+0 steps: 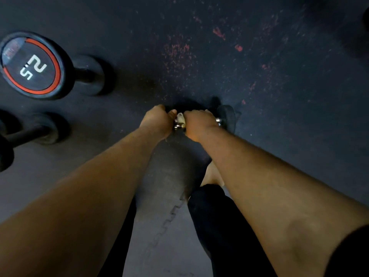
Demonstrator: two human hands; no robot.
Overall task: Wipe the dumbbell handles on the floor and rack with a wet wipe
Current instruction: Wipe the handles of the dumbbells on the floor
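Observation:
A small black dumbbell with a shiny metal handle lies on the dark rubber floor at the centre. My left hand grips its left end, hiding that head. My right hand is curled round the handle with a white wet wipe bunched under its fingers; a bit of the wipe and bare chrome show between my two hands. The right head of the dumbbell sticks out beyond my right hand.
At the far left a larger black dumbbell marked 2.5 with a red ring lies on the floor. Another black dumbbell lies below it. My legs in dark trousers and a bare foot are underneath my arms.

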